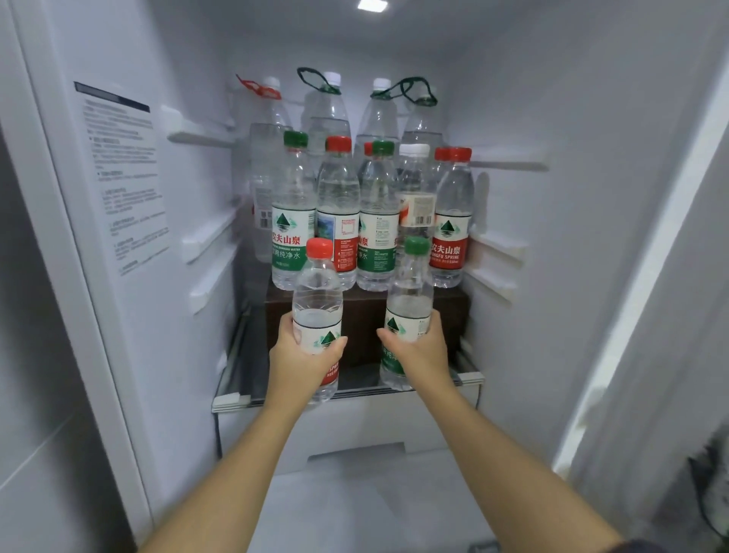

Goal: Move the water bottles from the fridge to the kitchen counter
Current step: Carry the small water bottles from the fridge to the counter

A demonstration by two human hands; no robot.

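2 bottles are held upright inside the fridge (513,98). The left hand (300,357) curls round the red-capped bottle (317,300); the right hand (420,351) curls round the green-capped bottle (410,292).

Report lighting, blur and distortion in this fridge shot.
Head view: the fridge lamp glares at top, and the light is otherwise even; the wide-angle lens bends the fridge walls; the wall sticker text is blurred and unreadable; the lower right corner is smeared.

Btls (338,205) on box (363,315) in fridge (552,118), jugs (327,110) behind.
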